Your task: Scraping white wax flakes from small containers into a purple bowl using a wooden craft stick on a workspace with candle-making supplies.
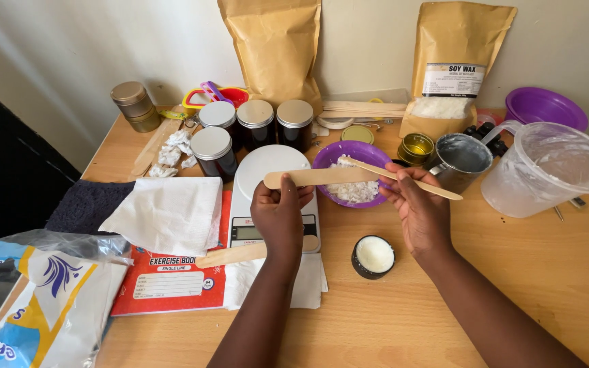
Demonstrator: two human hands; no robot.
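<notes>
On the light wooden table (403, 320), a clear plastic jug (547, 167) stands by the right edge and a white digital kitchen scale (267, 194) sits mid-table toward the back. Just beside the scale is the round purple plastic bowl of white wax flakes (354, 174), nearer the front edge a small black tin of set white wax (373, 256). The left hand (281, 215) has its fingers closed around a broad flat wooden stick (315, 178), and the right hand (417, 208) pinches a thin wooden stick (403, 178) whose tip reaches into the flakes; keeping both sticks over the bowl would likely let loose flakes drop back in.
</notes>
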